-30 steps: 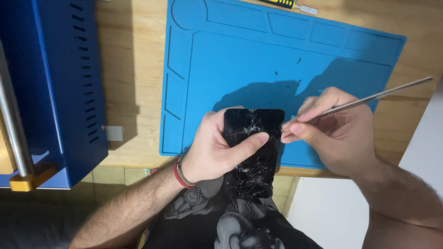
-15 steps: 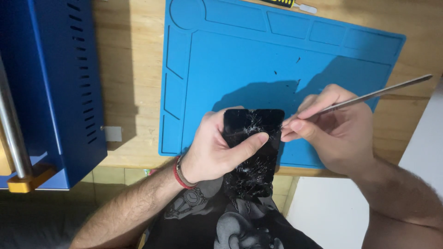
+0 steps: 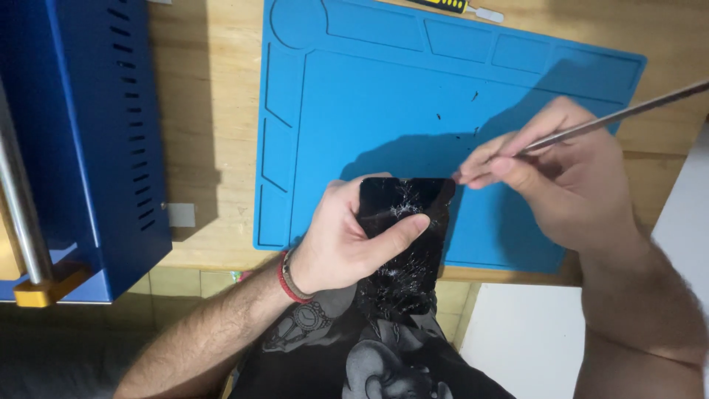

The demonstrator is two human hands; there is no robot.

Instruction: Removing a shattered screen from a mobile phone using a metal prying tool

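Gripping a black phone (image 3: 405,240) with a badly cracked screen, the left hand (image 3: 343,240) is wrapping around the device's left edge, its thumb lying across the glass and pressing it against the curled fingers behind. The phone is standing lengthwise over the near edge of a blue silicone work mat (image 3: 413,111), its top end over the mat and its lower end hanging past the wooden table (image 3: 210,111) above the person's dark printed shirt (image 3: 354,355). A red and grey wristband (image 3: 286,279) is sitting on the left wrist. The right hand (image 3: 561,174) is pinching a thin metal pry tool (image 3: 613,117) between thumb and fingertips, the shaft running up and to the right past the mat's corner; the pinching fingertips are sitting just beside the phone's top right corner, and whether the tool's tip is touching the phone cannot be told, as the fingers are hiding it. A few small dark specks (image 3: 458,118) are lying on the mat above the phone. At the left, a large blue metal machine (image 3: 81,133) with rows of vent slots is resting on the table, with a steel bar (image 3: 22,214) ending in a yellow block beside it. A yellow and black tool (image 3: 454,6) is lying at the mat's far edge.
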